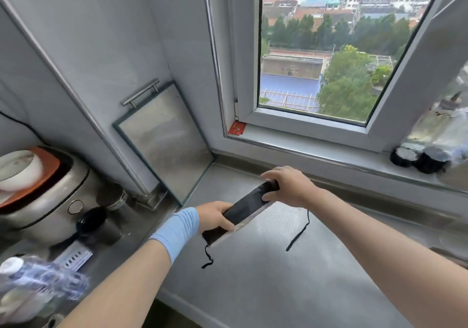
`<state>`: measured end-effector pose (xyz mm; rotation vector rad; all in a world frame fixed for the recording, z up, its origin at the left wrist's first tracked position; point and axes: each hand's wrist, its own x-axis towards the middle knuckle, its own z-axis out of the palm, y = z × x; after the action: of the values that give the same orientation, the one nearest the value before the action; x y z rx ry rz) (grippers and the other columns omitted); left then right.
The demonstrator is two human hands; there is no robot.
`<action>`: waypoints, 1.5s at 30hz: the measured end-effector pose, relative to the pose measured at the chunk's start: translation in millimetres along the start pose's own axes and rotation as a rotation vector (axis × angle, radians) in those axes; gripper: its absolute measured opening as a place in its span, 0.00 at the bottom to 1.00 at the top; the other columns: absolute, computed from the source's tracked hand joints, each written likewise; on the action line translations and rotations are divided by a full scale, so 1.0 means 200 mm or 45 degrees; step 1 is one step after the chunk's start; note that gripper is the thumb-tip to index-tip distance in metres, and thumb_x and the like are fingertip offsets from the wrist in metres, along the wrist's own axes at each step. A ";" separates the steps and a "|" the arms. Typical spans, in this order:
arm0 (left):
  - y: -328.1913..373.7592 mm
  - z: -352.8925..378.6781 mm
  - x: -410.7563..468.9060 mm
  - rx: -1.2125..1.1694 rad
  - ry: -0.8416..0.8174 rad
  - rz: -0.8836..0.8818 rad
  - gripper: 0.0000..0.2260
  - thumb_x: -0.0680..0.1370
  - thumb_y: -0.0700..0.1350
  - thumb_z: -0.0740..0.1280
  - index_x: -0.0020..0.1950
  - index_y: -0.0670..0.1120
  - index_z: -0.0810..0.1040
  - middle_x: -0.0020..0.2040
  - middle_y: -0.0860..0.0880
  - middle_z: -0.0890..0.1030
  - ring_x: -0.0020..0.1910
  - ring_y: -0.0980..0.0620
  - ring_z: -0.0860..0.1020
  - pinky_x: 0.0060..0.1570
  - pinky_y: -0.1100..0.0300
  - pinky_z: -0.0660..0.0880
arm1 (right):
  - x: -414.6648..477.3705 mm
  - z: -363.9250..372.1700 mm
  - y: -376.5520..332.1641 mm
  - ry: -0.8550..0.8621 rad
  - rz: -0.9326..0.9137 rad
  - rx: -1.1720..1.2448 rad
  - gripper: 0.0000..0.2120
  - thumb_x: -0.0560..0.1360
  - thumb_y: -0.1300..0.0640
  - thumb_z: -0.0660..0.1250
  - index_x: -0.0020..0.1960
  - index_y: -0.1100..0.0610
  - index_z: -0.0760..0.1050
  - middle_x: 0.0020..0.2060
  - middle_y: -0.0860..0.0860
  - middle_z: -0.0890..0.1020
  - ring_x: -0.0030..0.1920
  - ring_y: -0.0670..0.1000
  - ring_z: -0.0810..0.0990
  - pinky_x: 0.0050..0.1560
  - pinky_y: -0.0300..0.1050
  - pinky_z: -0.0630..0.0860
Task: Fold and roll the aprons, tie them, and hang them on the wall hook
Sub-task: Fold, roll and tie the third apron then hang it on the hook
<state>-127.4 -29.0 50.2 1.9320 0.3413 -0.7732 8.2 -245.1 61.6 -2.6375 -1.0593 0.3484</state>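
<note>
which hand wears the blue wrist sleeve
The left hand, gripping the apron at its near end; the right hand has a bare wrist.

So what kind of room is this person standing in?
Probably a small kitchen, high up in a building: a rice cooker with a bowl on top sits on the steel counter, a handled metal board leans against the wall, and the window looks down on rooftops and trees.

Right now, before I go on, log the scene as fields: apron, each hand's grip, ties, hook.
apron: black, rolled, over the steel counter; contact unclear
left hand: grip round the roll's near end
right hand: grip round its far end
left tie: hangs loose
right tie: hangs loose
hook: not in view
</note>
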 end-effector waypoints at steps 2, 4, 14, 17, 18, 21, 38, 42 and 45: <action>0.01 -0.03 -0.03 -0.280 -0.027 0.002 0.19 0.68 0.40 0.70 0.59 0.47 0.78 0.56 0.38 0.81 0.55 0.38 0.80 0.58 0.41 0.76 | 0.01 0.04 -0.05 0.352 -0.235 -0.283 0.28 0.73 0.49 0.72 0.72 0.46 0.71 0.71 0.50 0.72 0.72 0.55 0.68 0.73 0.53 0.64; 0.02 -0.06 -0.06 -0.469 -0.057 0.068 0.20 0.71 0.37 0.68 0.62 0.44 0.76 0.49 0.38 0.80 0.48 0.41 0.80 0.54 0.44 0.77 | 0.00 0.06 -0.11 0.519 -0.475 -0.477 0.29 0.73 0.57 0.69 0.73 0.50 0.69 0.74 0.53 0.69 0.75 0.57 0.65 0.76 0.57 0.58; 0.07 -0.25 -0.10 -0.757 -0.240 0.394 0.18 0.72 0.38 0.71 0.61 0.45 0.76 0.51 0.41 0.76 0.51 0.41 0.74 0.61 0.40 0.70 | 0.10 0.14 -0.42 0.951 -0.215 -0.053 0.27 0.65 0.65 0.72 0.64 0.56 0.76 0.57 0.55 0.74 0.56 0.56 0.73 0.61 0.54 0.73; 0.06 -0.35 -0.12 -0.726 -0.122 0.440 0.15 0.73 0.36 0.70 0.59 0.45 0.78 0.47 0.44 0.79 0.48 0.45 0.77 0.57 0.46 0.73 | 0.16 0.10 -0.53 0.757 -0.134 0.124 0.18 0.72 0.62 0.69 0.60 0.50 0.78 0.50 0.48 0.78 0.46 0.52 0.78 0.46 0.48 0.77; 0.06 -0.37 -0.13 -0.712 -0.061 0.454 0.14 0.74 0.35 0.70 0.58 0.44 0.78 0.47 0.45 0.81 0.47 0.47 0.79 0.55 0.48 0.75 | 0.18 0.08 -0.56 0.658 -0.095 0.191 0.14 0.74 0.60 0.68 0.58 0.49 0.79 0.48 0.46 0.80 0.45 0.51 0.80 0.44 0.47 0.78; 0.05 -0.44 -0.11 -0.708 0.160 0.497 0.17 0.73 0.37 0.73 0.61 0.42 0.76 0.52 0.43 0.82 0.51 0.47 0.82 0.54 0.51 0.78 | 0.27 0.00 -0.62 0.415 0.137 0.476 0.08 0.74 0.61 0.66 0.45 0.52 0.83 0.39 0.48 0.84 0.40 0.50 0.81 0.42 0.52 0.80; 0.09 -0.56 -0.07 -0.431 -0.498 0.469 0.28 0.74 0.44 0.72 0.70 0.43 0.66 0.63 0.37 0.77 0.66 0.38 0.73 0.68 0.39 0.67 | 0.35 -0.28 -0.69 -0.246 0.359 1.278 0.08 0.75 0.71 0.67 0.53 0.69 0.81 0.47 0.63 0.85 0.49 0.60 0.85 0.56 0.57 0.81; 0.11 -0.57 -0.04 -0.412 -0.384 0.483 0.26 0.71 0.43 0.75 0.66 0.42 0.71 0.55 0.39 0.79 0.57 0.41 0.76 0.57 0.38 0.67 | 0.30 -0.31 -0.63 -0.552 0.141 1.782 0.17 0.74 0.70 0.60 0.62 0.74 0.72 0.53 0.64 0.79 0.53 0.61 0.79 0.62 0.56 0.75; 0.16 -0.57 -0.05 -0.348 -0.306 0.526 0.27 0.68 0.42 0.77 0.64 0.42 0.72 0.52 0.39 0.76 0.52 0.40 0.74 0.50 0.41 0.67 | 0.29 -0.31 -0.67 -0.425 0.252 1.730 0.15 0.78 0.55 0.66 0.59 0.65 0.78 0.52 0.61 0.82 0.51 0.58 0.80 0.57 0.52 0.78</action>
<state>-75.5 56.5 114.1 1.5610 -0.0958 -0.6363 -15.6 -122.2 158.0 -1.4379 -0.3277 1.0929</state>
